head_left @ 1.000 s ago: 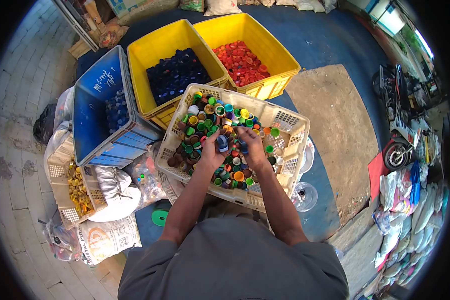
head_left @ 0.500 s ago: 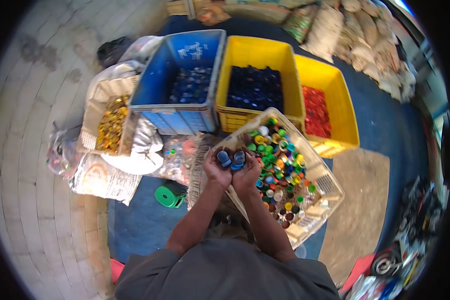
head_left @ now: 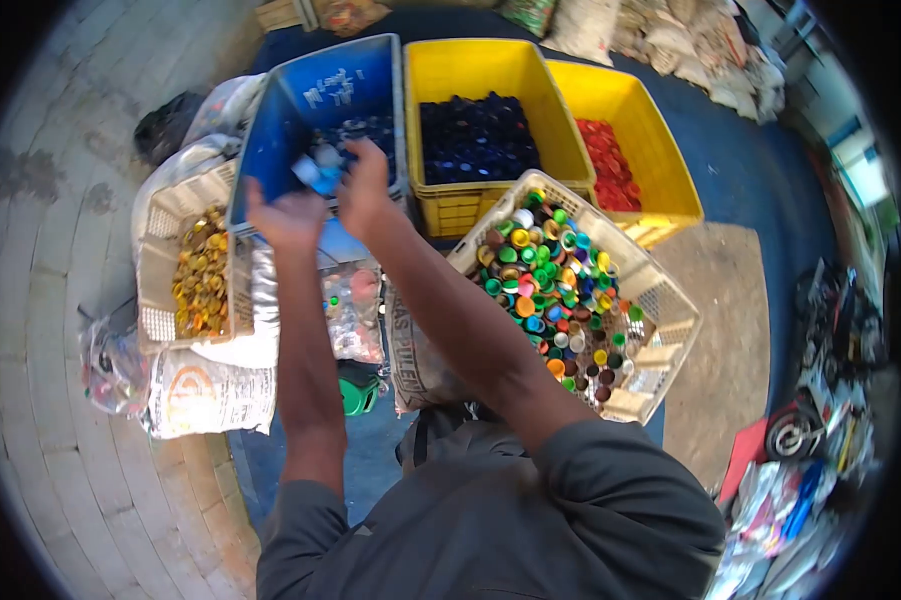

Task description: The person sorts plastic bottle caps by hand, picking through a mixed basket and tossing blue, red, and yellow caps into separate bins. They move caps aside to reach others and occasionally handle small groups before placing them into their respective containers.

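Both hands are over the near edge of the blue crate (head_left: 320, 75), at the left of the row of crates. Several blue bottle caps (head_left: 319, 178), blurred, are in the air just beyond my fingers. My left hand (head_left: 288, 215) is open, thumb spread, at the crate's near left side. Beside it, my right hand (head_left: 366, 190) is open with its fingers apart, close to the falling caps. More pale blue caps (head_left: 370, 132) lie inside the crate, partly hidden behind my right hand.
A cream basket (head_left: 675, 345) of mixed-colour caps stands at right. Two yellow crates hold dark blue caps (head_left: 480, 140) and red caps (head_left: 605, 165). Left is a basket of yellow caps (head_left: 202, 270). A green stool (head_left: 358, 396) and filled sacks (head_left: 215, 385) sit nearby.
My cupped hands have moved from beside the mixed basket, leftward and forward, to the blue crate. They have opened and let go of the blue caps.
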Demonstrator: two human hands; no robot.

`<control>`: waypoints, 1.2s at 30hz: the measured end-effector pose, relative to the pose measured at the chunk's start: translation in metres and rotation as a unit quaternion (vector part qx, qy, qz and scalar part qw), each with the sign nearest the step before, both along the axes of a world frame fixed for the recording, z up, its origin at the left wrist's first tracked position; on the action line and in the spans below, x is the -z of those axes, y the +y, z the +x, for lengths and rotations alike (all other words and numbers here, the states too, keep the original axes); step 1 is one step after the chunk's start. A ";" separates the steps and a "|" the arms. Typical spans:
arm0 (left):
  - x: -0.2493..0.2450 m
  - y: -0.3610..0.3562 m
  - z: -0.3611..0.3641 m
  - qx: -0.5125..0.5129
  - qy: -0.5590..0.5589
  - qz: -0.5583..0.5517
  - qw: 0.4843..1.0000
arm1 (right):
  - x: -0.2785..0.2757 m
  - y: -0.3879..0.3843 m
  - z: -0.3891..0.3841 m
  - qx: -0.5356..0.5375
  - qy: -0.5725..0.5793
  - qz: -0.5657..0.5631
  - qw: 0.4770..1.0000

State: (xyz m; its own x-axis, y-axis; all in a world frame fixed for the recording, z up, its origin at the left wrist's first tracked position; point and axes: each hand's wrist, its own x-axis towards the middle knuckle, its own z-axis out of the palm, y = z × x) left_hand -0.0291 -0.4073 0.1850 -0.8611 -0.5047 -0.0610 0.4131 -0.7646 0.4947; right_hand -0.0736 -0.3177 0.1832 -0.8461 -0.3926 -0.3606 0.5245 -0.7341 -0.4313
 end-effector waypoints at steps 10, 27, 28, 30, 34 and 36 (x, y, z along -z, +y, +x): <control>0.095 0.059 0.047 0.131 -0.071 0.070 0.986 | 0.067 0.137 0.109 0.110 0.115 0.130 0.979; 0.129 0.214 0.087 0.389 -0.229 -0.214 0.866 | 0.115 0.416 0.207 0.168 0.099 0.701 0.686; 0.125 0.220 0.086 0.405 -0.232 -0.240 0.851 | 0.114 0.429 0.203 0.167 0.068 0.719 0.671; 0.129 0.232 0.082 0.436 -0.227 -0.261 0.831 | 0.110 0.442 0.194 0.110 0.012 0.741 0.663; 0.131 0.262 0.074 0.459 -0.236 -0.288 0.807 | 0.153 0.442 0.159 -0.027 0.095 0.778 0.620; 0.136 0.274 0.069 0.466 -0.229 -0.322 0.791 | 0.177 0.426 0.148 -0.053 0.120 0.781 0.610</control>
